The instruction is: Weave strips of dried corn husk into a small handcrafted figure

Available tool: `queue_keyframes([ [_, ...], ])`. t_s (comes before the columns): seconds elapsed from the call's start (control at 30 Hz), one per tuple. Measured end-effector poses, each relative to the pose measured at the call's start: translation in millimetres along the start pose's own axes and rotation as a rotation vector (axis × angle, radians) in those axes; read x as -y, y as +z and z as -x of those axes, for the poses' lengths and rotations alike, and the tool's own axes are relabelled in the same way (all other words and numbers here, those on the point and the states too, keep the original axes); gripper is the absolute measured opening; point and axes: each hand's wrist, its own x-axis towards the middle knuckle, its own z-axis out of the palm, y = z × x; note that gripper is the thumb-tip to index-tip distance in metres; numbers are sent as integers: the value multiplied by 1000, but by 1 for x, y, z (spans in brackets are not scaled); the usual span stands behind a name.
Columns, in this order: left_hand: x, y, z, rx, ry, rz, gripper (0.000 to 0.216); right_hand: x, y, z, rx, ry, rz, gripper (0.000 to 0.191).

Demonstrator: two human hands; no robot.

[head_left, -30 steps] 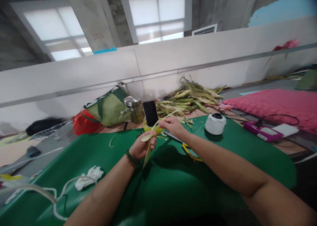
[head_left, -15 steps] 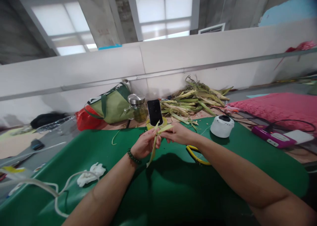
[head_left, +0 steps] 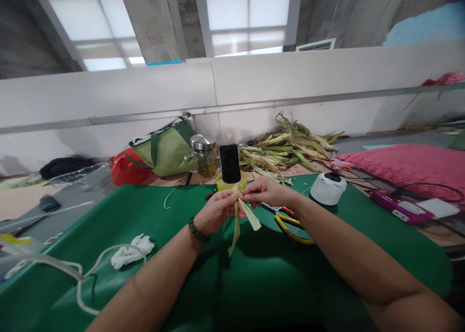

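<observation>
My left hand (head_left: 218, 208), with a dark green bead bracelet (head_left: 198, 231) at the wrist, pinches pale green corn husk strips (head_left: 249, 214). Two strip ends hang below the fingers, one broad and one narrower and folded. My right hand (head_left: 267, 192) is closed at the top of the same strips, its fingertips touching the left ones. The fingers hide the spot where the strips meet. Directly behind the hands a black phone (head_left: 229, 163) leans upright in a yellow holder (head_left: 232, 184). Yellow-handled scissors (head_left: 292, 230) lie beneath my right forearm, partly covered by it.
A heap of corn husks (head_left: 290, 143) lies at the back, right of a lidded glass jug (head_left: 203, 160) and a green bag (head_left: 170, 152). A white roll (head_left: 328, 189) stands on the green table cover (head_left: 145, 206). Crumpled tissue (head_left: 132, 252) and white cable (head_left: 82, 291) lie left.
The broad strip that pointed up to the right now hangs down from the fingers. My right hand has shifted to the top of the strips. More of the scissors shows.
</observation>
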Motion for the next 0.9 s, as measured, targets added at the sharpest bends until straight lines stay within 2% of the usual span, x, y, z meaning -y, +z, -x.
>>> queue_keyframes([
  [0.23, -1, -4, -2, -27, -97, -13, 28, -6, 3, -4, -40, -17, 30, 32],
  [0.4, 3, -2, -4, -65, -77, -138, 31, -6, 15, -7, -157, -48, -91, 38],
  [0.5, 4, -1, -4, -102, -64, -233, 28, -8, 24, -10, -325, 13, -92, 39],
  [0.63, 5, -1, -5, -124, -39, -242, 25, -12, 27, -9, -539, 66, 114, 42],
  [0.73, 5, -2, -6, -139, -25, -281, 25, -9, 25, -5, -636, 55, 455, 45],
  [0.83, 4, -2, -6, -138, -40, -328, 24, -4, 23, 0, -688, 59, 772, 43],
  [0.9, 2, -1, -5, -129, -49, -328, 25, -1, 23, 1, -689, 81, 858, 44],
])
